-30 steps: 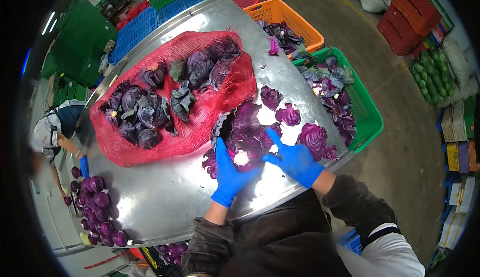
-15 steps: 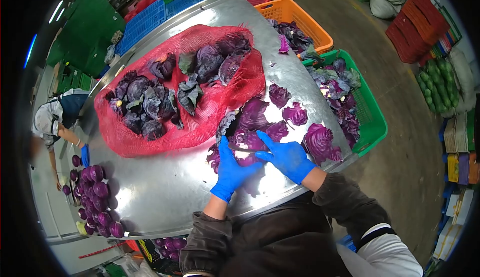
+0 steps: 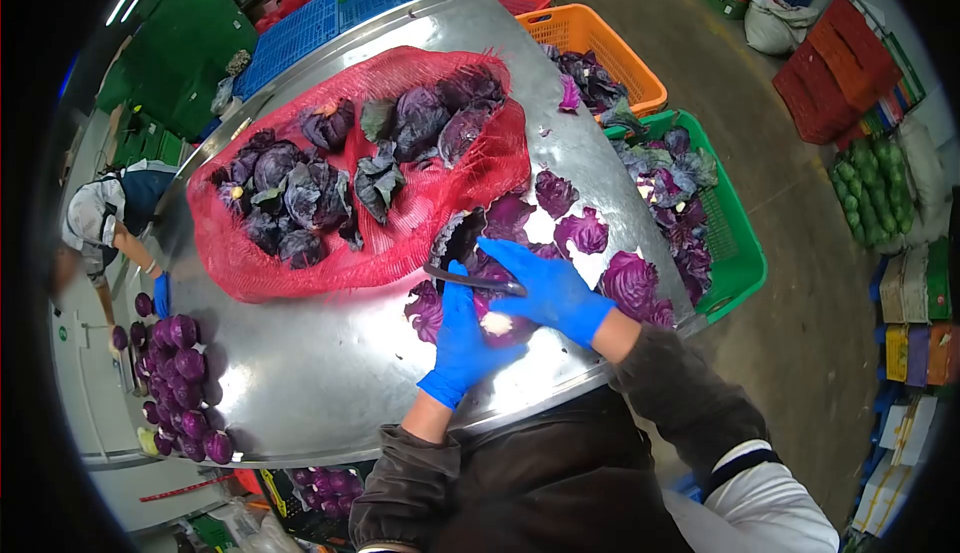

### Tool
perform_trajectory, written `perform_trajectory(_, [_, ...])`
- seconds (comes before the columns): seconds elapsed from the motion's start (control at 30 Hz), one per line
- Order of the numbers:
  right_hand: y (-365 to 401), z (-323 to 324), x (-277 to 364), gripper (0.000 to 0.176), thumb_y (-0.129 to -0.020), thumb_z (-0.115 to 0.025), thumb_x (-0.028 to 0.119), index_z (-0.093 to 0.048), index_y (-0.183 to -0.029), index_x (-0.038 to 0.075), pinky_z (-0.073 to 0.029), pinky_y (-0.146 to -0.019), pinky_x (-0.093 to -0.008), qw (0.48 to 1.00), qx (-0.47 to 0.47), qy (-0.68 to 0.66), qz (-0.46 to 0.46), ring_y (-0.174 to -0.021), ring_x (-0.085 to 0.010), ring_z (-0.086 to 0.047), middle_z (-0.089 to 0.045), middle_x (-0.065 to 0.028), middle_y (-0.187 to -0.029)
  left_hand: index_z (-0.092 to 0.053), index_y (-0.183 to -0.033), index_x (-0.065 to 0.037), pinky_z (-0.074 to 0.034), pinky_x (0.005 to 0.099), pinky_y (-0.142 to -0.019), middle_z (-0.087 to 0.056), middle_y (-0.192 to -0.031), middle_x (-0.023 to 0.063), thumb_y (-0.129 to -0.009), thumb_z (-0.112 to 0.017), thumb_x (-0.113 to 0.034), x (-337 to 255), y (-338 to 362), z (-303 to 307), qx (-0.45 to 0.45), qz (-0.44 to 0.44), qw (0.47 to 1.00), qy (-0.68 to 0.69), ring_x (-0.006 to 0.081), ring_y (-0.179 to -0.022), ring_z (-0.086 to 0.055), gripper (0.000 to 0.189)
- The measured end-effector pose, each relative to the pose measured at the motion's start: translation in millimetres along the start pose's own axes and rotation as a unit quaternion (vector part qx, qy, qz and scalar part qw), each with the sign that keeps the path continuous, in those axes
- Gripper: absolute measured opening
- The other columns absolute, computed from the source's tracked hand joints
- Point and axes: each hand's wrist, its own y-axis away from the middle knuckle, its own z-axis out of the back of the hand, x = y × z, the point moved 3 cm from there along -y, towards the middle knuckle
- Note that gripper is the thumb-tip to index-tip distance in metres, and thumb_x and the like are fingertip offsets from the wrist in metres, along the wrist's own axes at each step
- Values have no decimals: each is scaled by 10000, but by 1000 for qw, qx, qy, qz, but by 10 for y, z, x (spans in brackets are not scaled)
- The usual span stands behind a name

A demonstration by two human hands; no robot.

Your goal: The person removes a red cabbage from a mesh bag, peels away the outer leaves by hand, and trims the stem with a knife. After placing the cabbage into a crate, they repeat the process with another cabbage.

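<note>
Holding a dark, bent knife (image 3: 472, 279) was the right hand (image 3: 562, 298), in the middle of the head view. Its fingers were closed on the knife's end, with the pointing finger stuck out toward 10 o'clock. The blade ran toward 9 o'clock, over the tip of the left hand (image 3: 465, 343). The left hand had its finger and thumb wide apart, with the finger up toward 12 o'clock, and it touched the near side of a purple cabbage (image 3: 508, 329). That cabbage sat between the two hands, on the shiny metal table (image 3: 300, 353). Its pale stem end showed.

Loose purple leaves (image 3: 582, 233) lay on the table from 12 to 2 o'clock of the hands. A big red net bag (image 3: 350, 278) lay open at 10 o'clock, with dark leafy cabbages (image 3: 278, 165) in it. Far off at 9 o'clock, small round cabbages (image 3: 188, 365) were in a pile by the table's edge. Another person (image 3: 92, 215) stood near them, and a blue glove (image 3: 161, 295) on that person's hand was just beside the pile.

At 1 o'clock, by the far side of the table, an orange crate (image 3: 645, 78) held dark leaves. Next to it, at 2 o'clock, a green crate (image 3: 745, 258) held more leaves.
</note>
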Motion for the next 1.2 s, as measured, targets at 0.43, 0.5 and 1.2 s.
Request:
perform_trajectory(0.43, [116, -488, -1045, 403, -787, -640, 427, -644, -1035, 109, -502, -759, -466, 972, 55, -9, -226, -857, -372, -636, -668, -168, -903, -371, -1353, -9, -411, 447, -990, -431, -1340, 254, -574, -871, -379, -318, 720, 34, -59, -28, 989, -134, 399, -1256, -428, 997])
perform_trajectory(0.5, [192, -534, -984, 410, -788, -636, 442, -645, -1039, 118, -504, -764, -461, 970, 16, -43, -239, -862, -372, -636, -668, -171, -905, -398, -1319, -8, -450, 435, -940, -449, -1306, 238, -574, -867, -387, -421, 570, -36, -19, 88, 989, -120, 385, -1205, -469, 959])
perform_trajectory(1.2, [365, -493, -115, 385, -830, -697, 239, -612, -1184, 115, -511, -800, -314, 961, 10, -270, -63, -958, -168, -632, -633, -98, -1083, -441, -1336, -35, -410, 341, -1011, -536, -1254, 98, -734, -710, -76, 530, 905, 25, -188, 229, 834, 465, 220, -1144, -529, 660])
